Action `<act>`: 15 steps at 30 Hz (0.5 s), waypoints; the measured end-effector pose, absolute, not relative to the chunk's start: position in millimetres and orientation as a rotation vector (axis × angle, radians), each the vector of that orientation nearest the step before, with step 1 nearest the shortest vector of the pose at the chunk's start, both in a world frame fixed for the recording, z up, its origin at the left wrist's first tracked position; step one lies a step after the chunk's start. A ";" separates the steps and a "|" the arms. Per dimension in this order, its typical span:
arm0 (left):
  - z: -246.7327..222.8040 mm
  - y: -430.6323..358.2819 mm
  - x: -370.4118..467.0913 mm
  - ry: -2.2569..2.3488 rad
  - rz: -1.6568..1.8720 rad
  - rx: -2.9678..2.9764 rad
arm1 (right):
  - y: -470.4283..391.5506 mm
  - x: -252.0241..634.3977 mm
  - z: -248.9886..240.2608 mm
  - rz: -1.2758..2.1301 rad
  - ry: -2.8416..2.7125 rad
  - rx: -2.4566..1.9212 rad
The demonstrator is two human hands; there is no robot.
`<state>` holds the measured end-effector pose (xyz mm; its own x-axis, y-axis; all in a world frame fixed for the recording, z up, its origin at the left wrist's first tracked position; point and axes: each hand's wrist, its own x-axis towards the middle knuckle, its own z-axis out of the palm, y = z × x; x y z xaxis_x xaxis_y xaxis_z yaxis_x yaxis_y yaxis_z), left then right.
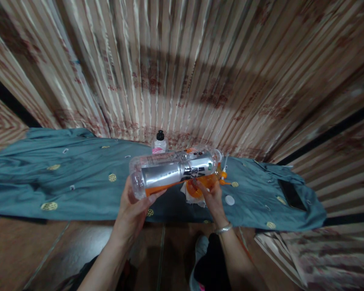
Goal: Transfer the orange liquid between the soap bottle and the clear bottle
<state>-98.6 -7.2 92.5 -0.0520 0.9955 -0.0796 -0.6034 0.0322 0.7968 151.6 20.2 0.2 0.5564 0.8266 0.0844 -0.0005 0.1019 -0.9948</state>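
Note:
A large clear plastic bottle [170, 171] with a silver and orange label lies nearly sideways in the air between my two hands. My left hand [136, 206] grips it near its base at the left. My right hand [210, 194] has hold of it toward the neck, which points right; no cap shows on the mouth. Behind my right hand is an orange see-through container [197, 190], resting on white tissue [189, 200] and partly hidden. Beside it is an orange pump nozzle [223, 176] with a pale tube. A white round cap [229, 200] lies to the right.
A teal patterned cloth [79, 182] covers the long narrow surface. At its back edge stands a clear bottle with a black top [159, 141]. A dark phone [292, 195] lies at the right end. Striped curtains [176, 81] hang close behind.

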 end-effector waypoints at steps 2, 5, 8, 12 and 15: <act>93.6 -7.5 -97.7 0.807 1.463 0.640 | 20.1 150.1 2.1 0.706 -0.771 -1.347; 94.0 -7.6 -97.0 0.808 1.472 0.641 | 20.0 148.6 3.5 0.714 -0.761 -1.341; 92.9 -7.2 -97.5 0.813 1.468 0.650 | 20.1 150.2 2.3 0.719 -0.762 -1.337; 92.7 -6.7 -98.1 0.819 1.456 0.666 | 19.6 153.3 0.4 0.709 -0.790 -1.369; 93.2 -6.7 -98.0 0.805 1.461 0.662 | 19.3 152.2 1.0 0.717 -0.796 -1.355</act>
